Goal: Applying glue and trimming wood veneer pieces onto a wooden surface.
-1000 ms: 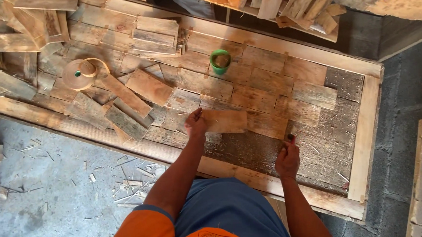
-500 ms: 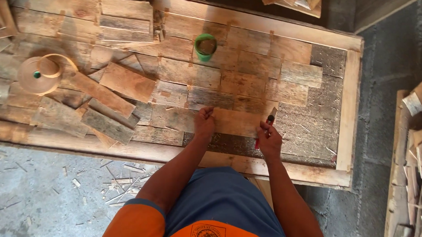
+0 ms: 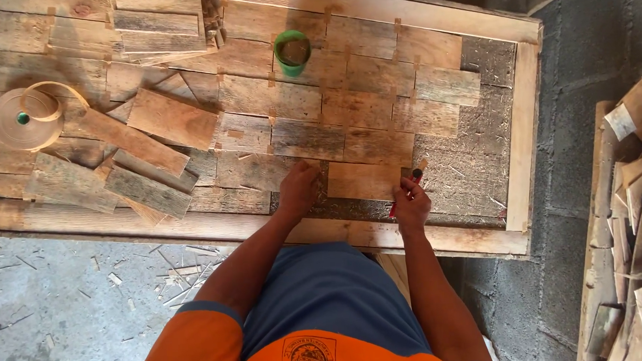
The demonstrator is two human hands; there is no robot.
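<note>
Right hand [image 3: 411, 205] clenched on red marker [image 3: 402, 195] at right end of wood piece [image 3: 362, 180], left hand [image 3: 300, 188] pressing flat on its left end, fingers released, piece at 6 o'clock on worktop [image 3: 520, 121], green cup [image 3: 292, 52] at 12 o'clock, tape roll [image 3: 24, 118] at 9 o'clock.

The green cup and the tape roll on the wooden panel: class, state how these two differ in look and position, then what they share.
The green cup is small, bright green and open-topped, with dark contents; the tape roll is wider, flat and tan, with a loose strip curling off it. The green cup stands among fitted wood pieces near the panel's far edge; the tape roll lies at the left beside loose planks. Both look round from above and rest untouched, away from the left hand and right hand.
</note>
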